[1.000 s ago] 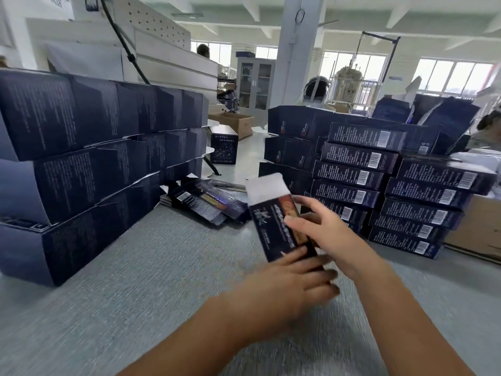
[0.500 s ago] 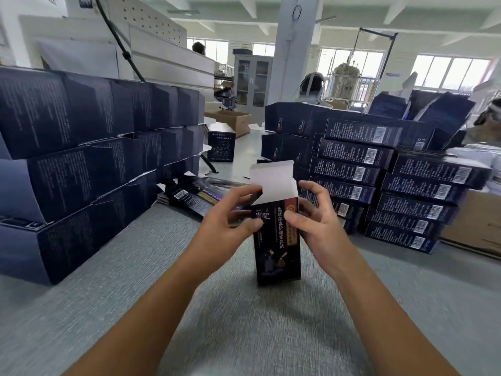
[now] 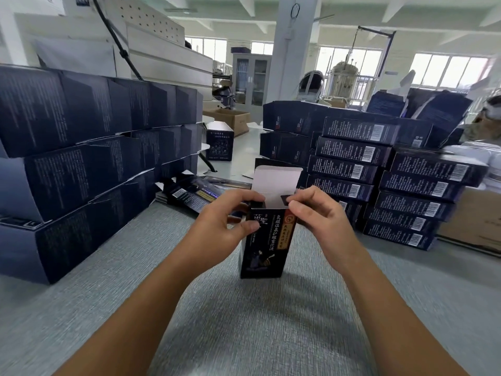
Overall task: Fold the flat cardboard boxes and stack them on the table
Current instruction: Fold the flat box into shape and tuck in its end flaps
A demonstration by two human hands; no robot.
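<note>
A dark blue cardboard box [image 3: 264, 245] with Chinese lettering stands upright on the grey table [image 3: 244, 321], its white top flap sticking up. My left hand [image 3: 226, 222] grips its upper left corner, thumb on the front face and fingers curled over the rim. My right hand [image 3: 314, 215] pinches the upper right corner by a small side flap. A small pile of flat unfolded boxes [image 3: 195, 195] lies on the table just behind my left hand.
Folded dark boxes form a tall stack [image 3: 89, 158] along the left and another stack [image 3: 379, 175] with barcodes at the right. A brown carton [image 3: 479, 221] sits far right. A single box [image 3: 220, 142] stands further back. A white pillar [image 3: 292, 50] rises behind.
The box has gone from a tilted, flat piece held low to standing upright and opened out. Both hands have moved up to its top corners and closed in on the flaps.
</note>
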